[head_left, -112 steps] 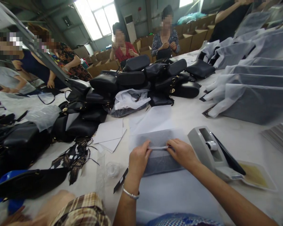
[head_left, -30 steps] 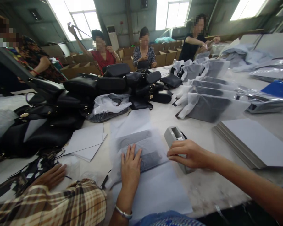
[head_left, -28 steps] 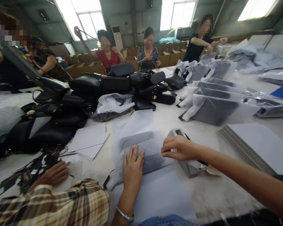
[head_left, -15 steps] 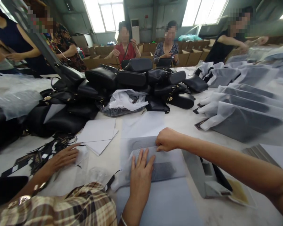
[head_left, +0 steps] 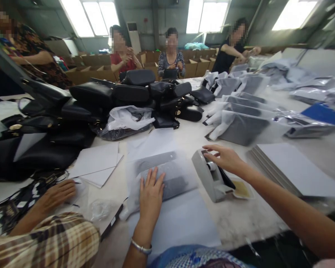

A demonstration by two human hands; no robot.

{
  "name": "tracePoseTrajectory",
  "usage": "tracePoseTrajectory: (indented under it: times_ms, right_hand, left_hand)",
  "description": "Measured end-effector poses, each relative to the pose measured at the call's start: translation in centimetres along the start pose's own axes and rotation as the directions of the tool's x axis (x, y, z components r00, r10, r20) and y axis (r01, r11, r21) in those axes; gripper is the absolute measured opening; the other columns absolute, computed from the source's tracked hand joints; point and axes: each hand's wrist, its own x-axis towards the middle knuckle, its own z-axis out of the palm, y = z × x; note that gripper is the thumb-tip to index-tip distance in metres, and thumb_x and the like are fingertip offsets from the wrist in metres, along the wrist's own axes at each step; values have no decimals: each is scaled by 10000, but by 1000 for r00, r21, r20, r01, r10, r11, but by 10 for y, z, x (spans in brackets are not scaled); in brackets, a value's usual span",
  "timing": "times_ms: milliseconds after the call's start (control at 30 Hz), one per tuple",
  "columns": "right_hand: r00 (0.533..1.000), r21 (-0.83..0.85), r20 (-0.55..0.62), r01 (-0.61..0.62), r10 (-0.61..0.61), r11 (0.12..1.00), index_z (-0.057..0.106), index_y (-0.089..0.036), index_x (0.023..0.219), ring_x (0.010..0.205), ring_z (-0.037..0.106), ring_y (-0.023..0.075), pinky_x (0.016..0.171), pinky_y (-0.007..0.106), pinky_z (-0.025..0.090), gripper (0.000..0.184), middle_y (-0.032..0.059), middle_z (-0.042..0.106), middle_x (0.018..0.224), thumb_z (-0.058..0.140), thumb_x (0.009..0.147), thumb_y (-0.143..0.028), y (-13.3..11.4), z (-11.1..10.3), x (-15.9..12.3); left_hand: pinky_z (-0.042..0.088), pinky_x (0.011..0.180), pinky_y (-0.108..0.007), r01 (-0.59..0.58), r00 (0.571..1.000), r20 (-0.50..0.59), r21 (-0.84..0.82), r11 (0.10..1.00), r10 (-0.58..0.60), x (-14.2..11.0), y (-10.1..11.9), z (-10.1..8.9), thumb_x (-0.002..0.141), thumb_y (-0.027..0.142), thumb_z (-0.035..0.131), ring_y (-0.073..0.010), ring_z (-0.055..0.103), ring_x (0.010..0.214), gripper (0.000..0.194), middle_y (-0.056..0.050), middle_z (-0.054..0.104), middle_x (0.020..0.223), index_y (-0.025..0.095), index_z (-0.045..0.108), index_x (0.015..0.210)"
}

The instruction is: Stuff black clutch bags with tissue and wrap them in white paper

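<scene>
At the near edge is blue patterned clothing, and to its left a co-worker's plaid sleeve. The left hand, with a silver bracelet at the wrist, lies flat, palm down, fingers slightly spread, on a grey-black packet in translucent white wrapping. The packet lies in front of the wearer on white sheets spread over the pale surface. A black hang tag sticks out just beside its left end, near crumpled clear plastic.

The right hand is over the far end of a grey tape dispenser, right of the packet, its fingers loosely bent by the tape roll; whether they pinch any tape I cannot tell. A yellow pad lies beside the dispenser, and farther right is a stack of white boards.

On the left, the co-worker's hand is next to a heap of black tags, with loose white cards just beyond. Farther back, black handbags are piled up, one bag in clear plastic in front. Right of them, wrapped bags stand in a row. Behind the surface, people are at work before cardboard boxes, with bright windows in the far wall.
</scene>
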Motion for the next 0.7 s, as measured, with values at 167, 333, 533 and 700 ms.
tracePoseTrajectory:
  times_ms: [167, 333, 533, 700]
  right_hand:
    - [964, 131, -163, -192, 212, 973, 743, -226, 970, 1241, 532, 292, 1086, 463, 387, 399, 95, 604, 1317, 540, 853, -548, 26, 9, -101]
    - [937, 280, -88, -303, 338, 911, 785, -255, 843, 1227, 547, 287, 1096, 442, 371, 381, 67, 580, 1361, 560, 838, -563, 27, 38, -121]
    - [865, 529, -168, -326, 473, 783, 787, -221, 784, 1159, 595, 290, 1070, 406, 393, 339, 82, 578, 1367, 681, 766, -542, 4, 36, -123]
    - [818, 663, -233, -262, 526, 701, 786, -243, 863, 1253, 522, 271, 1139, 397, 302, 281, 54, 582, 1363, 728, 765, -499, -22, 16, -148]
  left_hand:
    - [347, 1093, -616, -14, 1000, -19, -21, 1000, 13, 0, -1, 1, 940, 210, 499, -320, 362, 1413, 392, -95, 416, 1523, 270, 568, 1321]
    - [352, 1087, -615, -19, 999, -29, -16, 1000, 19, -2, 0, 1, 943, 226, 488, -330, 367, 1409, 386, -93, 422, 1520, 266, 577, 1317]
    - [366, 1079, -608, -25, 1000, -9, 14, 1000, 25, -3, 1, -3, 947, 227, 484, -330, 361, 1412, 398, -96, 413, 1525, 256, 562, 1337]
    - [357, 1084, -612, -22, 1000, -6, 15, 1000, 22, -3, 1, -2, 949, 228, 485, -327, 355, 1416, 397, -86, 402, 1532, 263, 561, 1337]
